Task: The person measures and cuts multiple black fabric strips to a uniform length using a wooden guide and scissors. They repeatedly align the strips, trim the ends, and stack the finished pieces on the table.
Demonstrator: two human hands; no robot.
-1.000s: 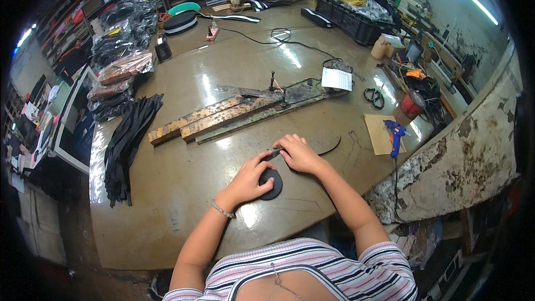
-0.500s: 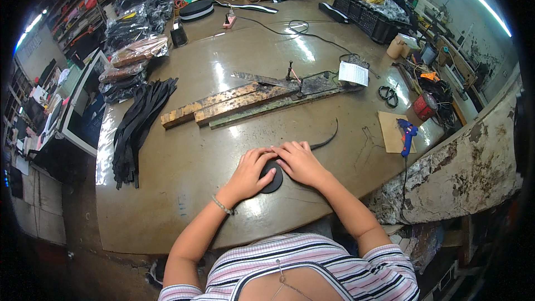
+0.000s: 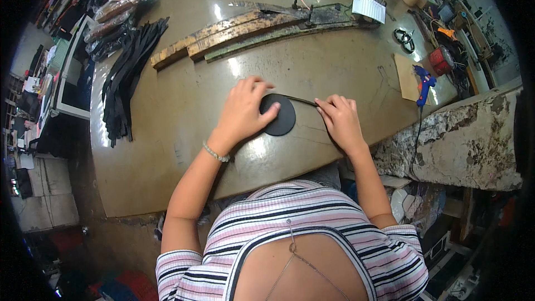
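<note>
A flat, round black coil (image 3: 283,117), seemingly of rolled strap, lies on the table close to its front edge. My left hand (image 3: 241,108) grips its left side, with the thumb on the top face and the fingers curled around the far edge. From the far side of the coil a thin black strip (image 3: 301,99) runs out to the right, stretched fairly straight. My right hand (image 3: 341,120) pinches that strip between thumb and fingertips, apart from the coil.
Beyond the hands lies a long wooden and metal fixture (image 3: 245,36) with a paper (image 3: 369,9) on it. Black straps (image 3: 128,78) are heaped at left. On the right are a blue glue gun (image 3: 424,85), scissors (image 3: 404,40) and a red spool (image 3: 441,61).
My right hand has moved right, away from the coil, and now holds the strip drawn out. My left hand stays on the coil. The view has tilted down.
</note>
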